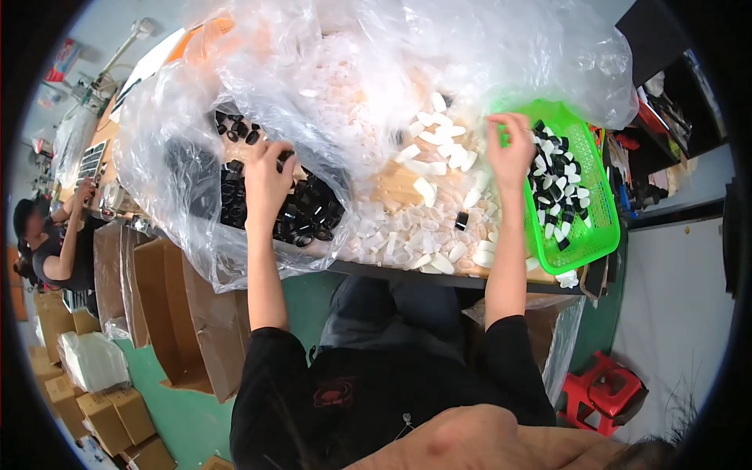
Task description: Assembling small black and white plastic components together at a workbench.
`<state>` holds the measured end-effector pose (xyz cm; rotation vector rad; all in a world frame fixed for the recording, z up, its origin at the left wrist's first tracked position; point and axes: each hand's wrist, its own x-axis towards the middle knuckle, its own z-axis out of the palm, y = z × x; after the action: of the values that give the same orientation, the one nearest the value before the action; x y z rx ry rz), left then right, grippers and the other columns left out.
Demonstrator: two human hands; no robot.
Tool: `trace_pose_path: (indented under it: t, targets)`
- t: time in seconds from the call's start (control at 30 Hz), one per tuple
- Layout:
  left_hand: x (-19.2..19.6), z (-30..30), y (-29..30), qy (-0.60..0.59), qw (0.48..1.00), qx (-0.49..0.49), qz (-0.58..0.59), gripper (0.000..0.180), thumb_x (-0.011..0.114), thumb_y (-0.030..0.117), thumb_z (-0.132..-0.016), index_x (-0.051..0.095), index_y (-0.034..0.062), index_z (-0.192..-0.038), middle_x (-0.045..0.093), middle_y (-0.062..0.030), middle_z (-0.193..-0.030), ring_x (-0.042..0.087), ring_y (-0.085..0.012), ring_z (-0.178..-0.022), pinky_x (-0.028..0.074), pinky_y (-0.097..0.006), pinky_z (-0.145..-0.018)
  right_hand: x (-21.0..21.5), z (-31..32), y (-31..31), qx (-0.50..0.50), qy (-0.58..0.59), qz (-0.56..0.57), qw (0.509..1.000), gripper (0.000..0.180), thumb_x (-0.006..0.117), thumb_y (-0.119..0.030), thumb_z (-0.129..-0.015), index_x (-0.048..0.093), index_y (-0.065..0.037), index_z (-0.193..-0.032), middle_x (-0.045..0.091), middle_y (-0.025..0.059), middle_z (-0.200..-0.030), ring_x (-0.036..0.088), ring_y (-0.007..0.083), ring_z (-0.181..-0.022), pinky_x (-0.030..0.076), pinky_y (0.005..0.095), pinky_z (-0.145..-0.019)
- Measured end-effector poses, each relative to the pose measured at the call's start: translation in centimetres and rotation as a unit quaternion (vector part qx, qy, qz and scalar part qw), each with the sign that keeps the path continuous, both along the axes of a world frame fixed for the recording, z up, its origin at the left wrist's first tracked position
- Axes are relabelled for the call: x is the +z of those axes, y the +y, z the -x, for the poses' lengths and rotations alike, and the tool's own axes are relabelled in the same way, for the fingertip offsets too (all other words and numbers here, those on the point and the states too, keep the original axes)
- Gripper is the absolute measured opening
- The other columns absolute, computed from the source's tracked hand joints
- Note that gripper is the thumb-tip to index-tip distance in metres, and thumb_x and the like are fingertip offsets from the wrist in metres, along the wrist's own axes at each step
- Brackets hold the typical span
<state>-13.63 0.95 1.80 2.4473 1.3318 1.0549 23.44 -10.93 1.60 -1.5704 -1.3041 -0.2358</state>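
Observation:
My left hand (269, 171) is over a clear plastic bag (205, 184) of small black caps (307, 211). Its thumb and fingers close around a black cap (284, 160). My right hand (511, 153) is raised beside the left rim of a green basket (601, 200). Its fingers curve to the left, apart from the thumb, and I see nothing between them. The basket contains a mix of white and black pieces (558, 188). Between my hands, flat white oval pieces (442, 145) lie scattered. Nearer to me is a single black piece (461, 221) among translucent pieces (395, 235).
Clear plastic sheeting (501, 47) is heaped across the back of the table. Open cardboard boxes (168, 313) stand below on the left. A red stool (603, 392) is on the floor at right. Another person (59, 243) works at the far left.

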Motion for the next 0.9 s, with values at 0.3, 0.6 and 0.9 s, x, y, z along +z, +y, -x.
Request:
trace_pose_path:
  t: [0.3, 0.6, 0.9]
  targets:
    - [2.4, -9.3, -0.1, -0.312, 0.805, -0.28, 0.419, 0.02, 0.059, 0.012, -0.094, 0.064, 0.0016, -0.11, 0.063, -0.0053, -0.098, 0.061, -0.0101, -0.08, 0.051, -0.025, -0.074, -0.8, 4.1, -0.7, 0.402, 0.071, 0.473, 0.781, 0.01, 0.061, -0.007, -0.084, 0.065, -0.004, -0.094, 0.065, 0.0067, -0.087, 0.062, 0.0162, -0.077, 0.05, 0.0317, -0.07]
    - [-2.0, -13.3, -0.4, -0.397, 0.691, -0.292, 0.528, 0.021, 0.056, 0.016, -0.098, 0.062, 0.0013, -0.111, 0.063, -0.0014, -0.085, 0.062, -0.0092, -0.075, 0.052, -0.024, -0.07, -1.3, 7.5, 0.6, 0.275, -0.026, 0.307, 0.911, 0.01, 0.061, -0.008, -0.082, 0.063, -0.005, -0.091, 0.06, 0.0128, -0.083, 0.061, 0.0284, -0.079, 0.049, 0.0364, -0.071]
    - [-1.7, -12.9, -0.9, -0.437, 0.667, -0.31, 0.518, 0.027, 0.053, 0.009, -0.098, 0.058, -0.0001, -0.122, 0.065, -0.0069, -0.099, 0.065, -0.0141, -0.089, 0.052, -0.028, -0.084, -2.8, 9.8, 0.1, 0.306, -0.092, 0.352, 0.88, 0.014, 0.063, -0.015, -0.085, 0.064, -0.003, -0.092, 0.062, 0.0095, -0.086, 0.062, 0.0248, -0.083, 0.049, 0.0368, -0.071]
